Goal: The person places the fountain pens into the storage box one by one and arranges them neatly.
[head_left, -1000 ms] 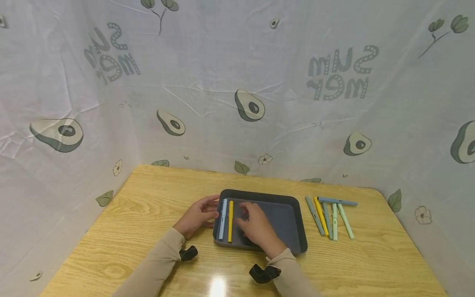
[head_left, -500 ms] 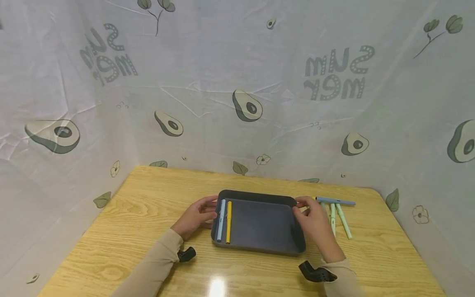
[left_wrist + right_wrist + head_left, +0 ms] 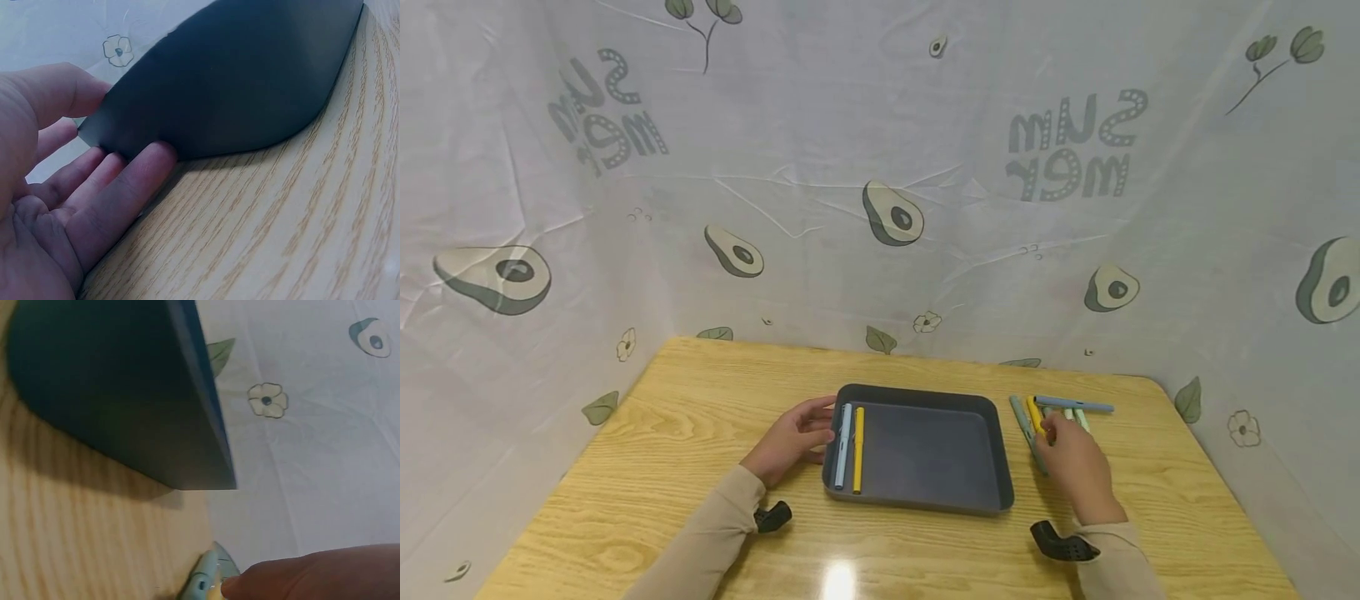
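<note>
Right hand (image 3: 1078,471) over the group of loose pens, right of the dark-grey rectangular tray (image 3: 932,458); one second earlier it was above the tray floor, and half a second earlier at the tray's far right corner. The left hand (image 3: 788,442) keeps its place at the tray's left end: its fingers are extended and somewhat apart, the thumb touching the rim and fingertips against the outer wall. The right hand's fingertips reach the loose yellow pen (image 3: 1035,417); whether they are clamped on it cannot be told, since the hand hides the contact and the right wrist view shows one finger only. In the tray, the light-blue pen (image 3: 843,446) and the inner yellow pen (image 3: 858,450) lie side by side along the left wall, unchanged. The sage-green pen (image 3: 1023,421), covered by the hand half a second earlier, shows again nearest the tray; the blue pen (image 3: 1073,404) lies crosswise at the far end of the group, over the pale-green pens (image 3: 1081,418), whose near ends the hand now covers. Edges and room: bare tray floor extends from the inner yellow pen to the right wall; a narrow strip of wooden table (image 3: 647,467) separates that wall from the sage-green pen; a wider strip lies between the tray's far rim and the printed curtain (image 3: 820,125).
</note>
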Motion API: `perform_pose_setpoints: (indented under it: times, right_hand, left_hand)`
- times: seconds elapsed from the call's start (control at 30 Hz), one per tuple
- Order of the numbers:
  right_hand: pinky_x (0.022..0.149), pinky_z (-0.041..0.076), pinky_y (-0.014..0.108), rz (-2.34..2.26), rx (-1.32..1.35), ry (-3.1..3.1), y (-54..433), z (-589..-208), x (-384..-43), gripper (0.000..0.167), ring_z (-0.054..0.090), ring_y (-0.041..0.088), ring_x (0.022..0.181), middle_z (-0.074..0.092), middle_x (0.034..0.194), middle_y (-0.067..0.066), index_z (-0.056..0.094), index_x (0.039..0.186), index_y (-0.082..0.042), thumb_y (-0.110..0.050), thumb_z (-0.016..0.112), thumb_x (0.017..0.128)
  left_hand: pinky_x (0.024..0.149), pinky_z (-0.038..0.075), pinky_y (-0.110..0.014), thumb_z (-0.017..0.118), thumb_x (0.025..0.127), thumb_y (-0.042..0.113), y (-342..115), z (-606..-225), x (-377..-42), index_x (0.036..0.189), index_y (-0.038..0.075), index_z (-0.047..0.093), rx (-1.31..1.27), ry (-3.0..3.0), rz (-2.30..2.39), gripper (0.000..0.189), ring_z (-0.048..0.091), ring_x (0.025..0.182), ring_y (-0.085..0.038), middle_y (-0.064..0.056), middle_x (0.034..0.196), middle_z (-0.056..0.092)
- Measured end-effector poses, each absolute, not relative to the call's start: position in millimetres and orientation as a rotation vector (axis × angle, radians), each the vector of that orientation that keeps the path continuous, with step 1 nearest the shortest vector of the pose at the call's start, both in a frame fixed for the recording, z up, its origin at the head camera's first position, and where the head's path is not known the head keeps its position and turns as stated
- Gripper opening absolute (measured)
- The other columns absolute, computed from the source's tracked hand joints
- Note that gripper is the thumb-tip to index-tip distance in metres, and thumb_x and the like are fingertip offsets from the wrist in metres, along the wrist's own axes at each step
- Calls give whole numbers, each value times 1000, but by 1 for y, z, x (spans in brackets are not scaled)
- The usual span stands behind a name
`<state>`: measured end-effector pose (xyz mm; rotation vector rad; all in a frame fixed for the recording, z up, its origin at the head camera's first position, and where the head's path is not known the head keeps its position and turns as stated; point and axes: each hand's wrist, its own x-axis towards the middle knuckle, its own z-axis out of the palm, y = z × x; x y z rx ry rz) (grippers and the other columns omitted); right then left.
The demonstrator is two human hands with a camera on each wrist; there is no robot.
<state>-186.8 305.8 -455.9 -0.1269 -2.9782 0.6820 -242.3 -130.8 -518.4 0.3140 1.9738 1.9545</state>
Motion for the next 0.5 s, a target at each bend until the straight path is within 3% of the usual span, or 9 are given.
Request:
perform_pose_setpoints:
  times: [0.5]
  right_hand:
    - [68,55,49,642,-178,-3069,305,-466,-189,29,68,33,89,70,113,26,67,119,5,-15,62,99]
  left_hand:
    - [83,61,-45,70,99,9,-132,-521,-244,157,14,42,322,1960,1961,65,59,124,-29,-21,148,51]
